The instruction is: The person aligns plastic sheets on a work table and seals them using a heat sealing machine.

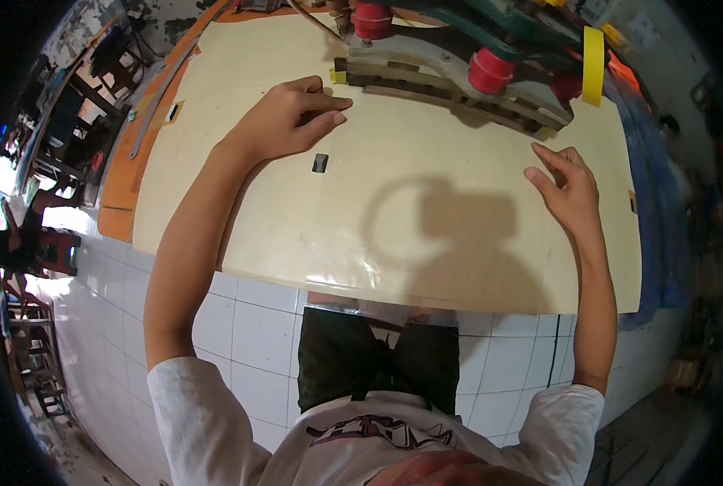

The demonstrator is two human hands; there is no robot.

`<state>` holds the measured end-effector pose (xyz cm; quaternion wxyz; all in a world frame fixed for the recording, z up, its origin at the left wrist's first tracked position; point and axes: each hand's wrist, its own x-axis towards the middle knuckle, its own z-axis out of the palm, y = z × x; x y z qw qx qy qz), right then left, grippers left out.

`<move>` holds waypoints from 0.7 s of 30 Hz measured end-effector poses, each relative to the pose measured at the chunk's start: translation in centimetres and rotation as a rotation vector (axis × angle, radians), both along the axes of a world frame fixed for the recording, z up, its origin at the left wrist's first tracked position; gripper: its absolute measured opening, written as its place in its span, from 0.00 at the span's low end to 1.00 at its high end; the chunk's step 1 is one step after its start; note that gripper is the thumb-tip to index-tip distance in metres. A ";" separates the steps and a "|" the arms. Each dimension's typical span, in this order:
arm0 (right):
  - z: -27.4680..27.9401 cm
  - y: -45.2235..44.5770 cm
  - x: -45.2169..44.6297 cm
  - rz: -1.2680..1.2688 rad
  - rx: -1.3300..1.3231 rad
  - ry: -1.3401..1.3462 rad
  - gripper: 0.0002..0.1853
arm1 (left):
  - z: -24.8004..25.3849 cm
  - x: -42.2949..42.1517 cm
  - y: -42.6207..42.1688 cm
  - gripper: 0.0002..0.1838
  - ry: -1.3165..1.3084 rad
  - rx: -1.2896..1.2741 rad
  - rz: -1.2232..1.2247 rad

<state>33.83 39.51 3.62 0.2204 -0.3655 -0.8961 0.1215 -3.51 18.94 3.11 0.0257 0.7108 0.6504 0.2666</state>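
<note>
**Glossy cream sheet (280, 219) spread before me, a long dark slotted bar (458, 101) over its far part**

From my head camera, the sheet lies across the work surface in front of me, pale and mostly smooth, with bright reflections and slight ripples along the near edge. My own shadow falls on its middle and right. A small black rectangular piece (320, 163) lies on it, just below my left hand (292, 117).

That hand is near the bar's left end, index finger and thumb pointing right with only a narrow gap between their tips. My right hand (573, 190) is curved just below the bar's right end, thumb and index finger wider apart. I cannot tell how firmly either hand presses on the sheet.

The bar hides part of the sheet's far side. Above it sit red round knobs (491, 71) and a dark green metal frame (458, 32), with a yellow ring (593, 66) at the right. Left of the sheet, a long grey metal strip (159, 109) lies along the orange-brown tabletop (117, 194); crumpled blue plastic (657, 202) borders the right. White floor tiles (256, 332) show below.
</note>
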 end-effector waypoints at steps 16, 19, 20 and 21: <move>0.2 -0.2 0.0 -0.015 -0.021 -0.006 0.25 | 0.2 0.3 0.0 0.16 0.012 -0.001 0.014; 0.3 -0.1 0.0 -0.004 -0.025 0.002 0.26 | 0.3 0.4 -0.1 0.17 0.003 -0.012 0.020; 0.4 -0.2 -0.1 -0.013 -0.027 -0.016 0.25 | 0.3 0.4 -0.1 0.17 0.005 -0.012 0.021; 0.4 -0.2 -0.1 -0.021 -0.028 -0.035 0.25 | 0.2 0.4 0.0 0.16 -0.004 0.001 0.014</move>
